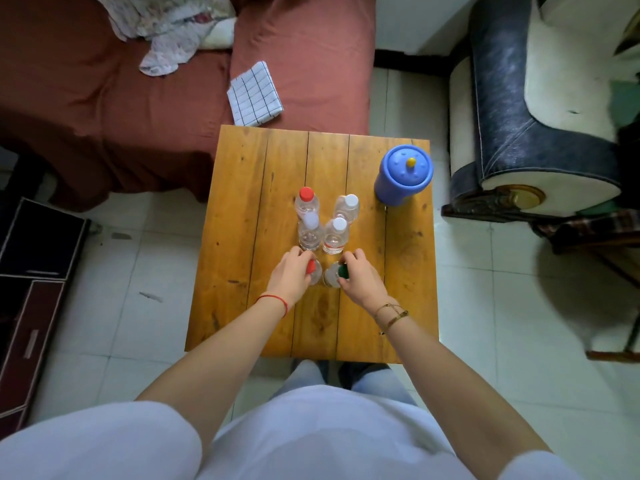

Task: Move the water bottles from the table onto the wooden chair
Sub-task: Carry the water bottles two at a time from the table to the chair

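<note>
Several clear plastic water bottles stand upright in a cluster on the wooden table (242, 306). My left hand (289, 277) is closed around the neck of a red-capped bottle (313, 271) in the nearest row. My right hand (360, 277) grips a green-capped bottle (334, 275) beside it. Behind them stand a white-capped bottle (310, 232) and another white-capped one (335, 235). Farther back are a second red-capped bottle (306, 202) and a third white-capped bottle (347, 206). A wooden chair (602, 258) shows partly at the right edge.
A blue lidded jug (403, 176) stands at the table's far right corner. A red-covered sofa (104, 98) with a checked cloth (254, 95) lies beyond the table. An armchair (540, 109) stands at the right, and dark drawers (31, 271) at the left.
</note>
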A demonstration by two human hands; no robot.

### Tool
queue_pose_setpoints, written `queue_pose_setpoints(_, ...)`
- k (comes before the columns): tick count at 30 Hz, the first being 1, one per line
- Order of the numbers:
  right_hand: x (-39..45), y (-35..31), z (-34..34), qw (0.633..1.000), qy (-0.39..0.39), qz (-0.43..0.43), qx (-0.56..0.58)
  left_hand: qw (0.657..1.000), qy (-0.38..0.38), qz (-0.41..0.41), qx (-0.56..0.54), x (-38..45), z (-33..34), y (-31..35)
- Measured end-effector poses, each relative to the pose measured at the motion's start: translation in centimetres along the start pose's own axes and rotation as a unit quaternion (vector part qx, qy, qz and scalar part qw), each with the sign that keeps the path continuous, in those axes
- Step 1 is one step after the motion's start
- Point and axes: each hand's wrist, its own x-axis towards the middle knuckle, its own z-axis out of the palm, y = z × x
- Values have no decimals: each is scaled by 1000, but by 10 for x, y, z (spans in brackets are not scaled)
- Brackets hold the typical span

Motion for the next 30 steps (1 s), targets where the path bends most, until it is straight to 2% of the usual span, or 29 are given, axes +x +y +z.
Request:
queue_pose_setpoints(8, 1, -4, 1, 999, 13, 10, 34, 1000, 1, 0, -25, -2, -2, 1)
queue_pose_setpoints(17, -29, -8, -8, 998, 11, -40, 47, 998, 34, -11, -58, -50, -10, -1)
queue_pose_setpoints(24, -63, -19, -21, 989, -32, -144, 20, 987, 95, -75, -102, -113, -3, 9)
queue_pose_setpoints(30, -105, -31, -30, 968, -57, -243, -12, 954, 193, -154, -169, -186, 15, 35)
